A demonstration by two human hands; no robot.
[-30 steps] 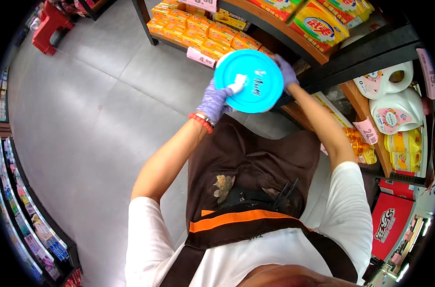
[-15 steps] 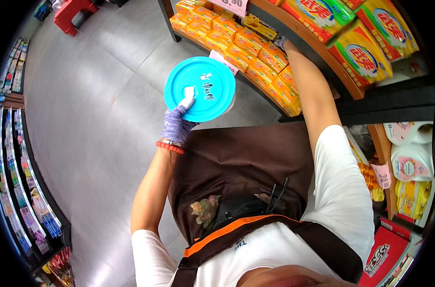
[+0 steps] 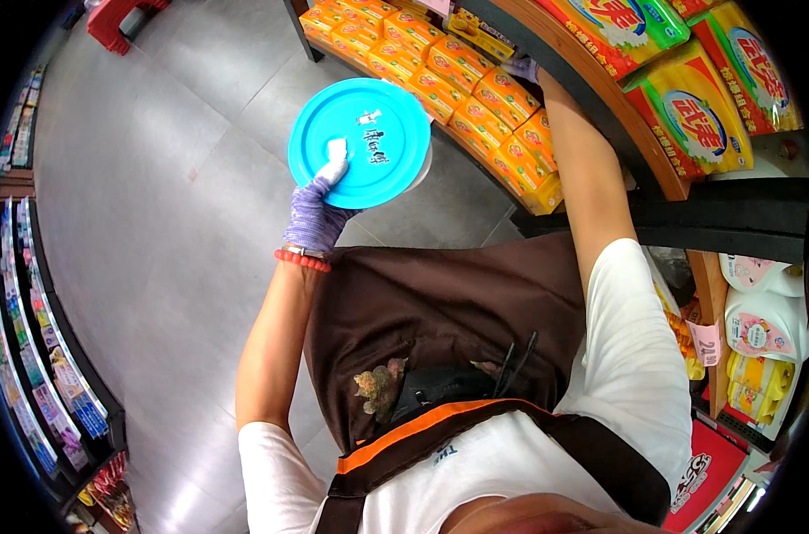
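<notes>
My left hand (image 3: 319, 209), in a purple and white knit glove, holds a round tub with a bright blue lid (image 3: 360, 142) out in front of me. The thumb presses on top of the lid; the other fingers are hidden beneath. Part of the tub's pale side shows below the lid's right edge. My right arm stretches into a shelf above rows of small orange boxes (image 3: 458, 93). Only a bit of the gloved right hand (image 3: 522, 69) shows there, beside a yellow box (image 3: 480, 34), and its fingers are hidden by the shelf above.
A wooden upper shelf board (image 3: 591, 71) with yellow and red packs (image 3: 689, 120) overhangs my right arm. White bottles (image 3: 759, 325) stand at the right. Another stocked rack (image 3: 44, 347) lines the left side. A red stool (image 3: 112, 22) is on the grey floor (image 3: 182, 222) at the far left.
The blue-lidded tub has shifted slightly left and away from me in the picture, still in my left hand. My right hand stays inside the shelf. The whole view has moved slightly.
</notes>
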